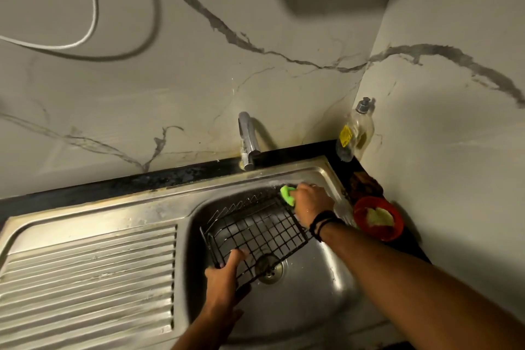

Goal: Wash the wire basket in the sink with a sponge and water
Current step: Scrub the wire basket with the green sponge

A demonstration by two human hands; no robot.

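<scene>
Black wire grid basket [255,231] sits tilted in the stainless steel sink [321,287] bowl, above the drain. Left hand [224,278] grip clenched on its 7 o'clock corner. Right hand [311,202] grip grasping green sponge [287,194], pressed on the basket's 1 o'clock rim.

From my feed: both forearms bare, no sleeves in view. Right hand [311,203] has thin black cords or bands stacked at the wrist, approx. three strands. Left hand [224,283] wears nothing, no rings visible.
</scene>
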